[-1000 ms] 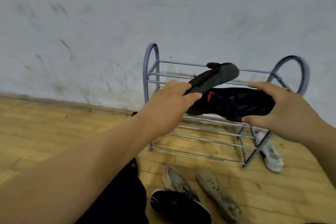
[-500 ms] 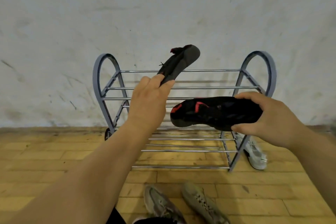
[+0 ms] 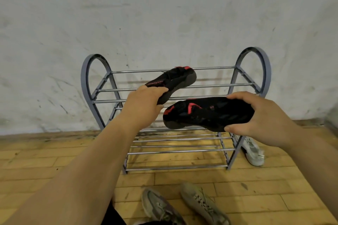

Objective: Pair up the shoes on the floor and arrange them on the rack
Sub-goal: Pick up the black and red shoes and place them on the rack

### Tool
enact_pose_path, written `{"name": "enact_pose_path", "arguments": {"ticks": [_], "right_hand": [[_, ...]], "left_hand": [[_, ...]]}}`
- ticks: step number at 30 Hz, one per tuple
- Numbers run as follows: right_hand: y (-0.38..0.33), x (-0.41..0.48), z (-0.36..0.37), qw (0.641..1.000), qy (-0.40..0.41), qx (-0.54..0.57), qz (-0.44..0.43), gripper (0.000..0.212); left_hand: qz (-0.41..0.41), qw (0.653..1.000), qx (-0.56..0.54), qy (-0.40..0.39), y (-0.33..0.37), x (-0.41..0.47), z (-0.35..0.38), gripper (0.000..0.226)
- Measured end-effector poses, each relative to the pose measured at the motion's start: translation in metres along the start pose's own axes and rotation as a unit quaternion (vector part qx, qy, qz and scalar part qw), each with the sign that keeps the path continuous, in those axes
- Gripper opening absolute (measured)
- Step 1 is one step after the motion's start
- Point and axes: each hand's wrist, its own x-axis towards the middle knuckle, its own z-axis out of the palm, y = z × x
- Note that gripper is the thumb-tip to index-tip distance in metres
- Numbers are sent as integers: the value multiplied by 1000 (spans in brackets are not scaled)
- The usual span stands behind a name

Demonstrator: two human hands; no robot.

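A grey metal shoe rack point(image 3: 182, 85) with chrome bars stands against the wall. My left hand point(image 3: 144, 104) grips one black-and-red shoe point(image 3: 175, 80) by its front end; the shoe lies tilted over the top shelf bars. My right hand point(image 3: 259, 115) grips the second black-and-red shoe point(image 3: 206, 113), held on its side, sole toward me, just in front of the top shelf. Two grey-beige sneakers point(image 3: 161, 206) point(image 3: 203, 202) lie on the floor in front of the rack. A white sneaker point(image 3: 253, 150) lies beside the rack's right leg.
The pale scuffed wall point(image 3: 164, 14) is right behind the rack. Wooden plank floor point(image 3: 45, 160) spreads to the left and right. The rack's lower shelves hold nothing. A dark shape shows at the bottom edge near my left arm.
The left shoe came down from upright in the air to lie across the top bars. The right shoe stayed in front of the rack. The view moved closer.
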Motion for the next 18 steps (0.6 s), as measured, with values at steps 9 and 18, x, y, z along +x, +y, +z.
{"name": "enact_pose_path", "arguments": {"ticks": [9,18], "right_hand": [[-15,-10,-10,999,30,5,-22,74],[-24,-24,-18,998,54,13,-22,74]], "left_hand": [[-180,973,-139,-19,-33,-16,6,80],[-194,951,-229,69,-20,-19,6,64]]}}
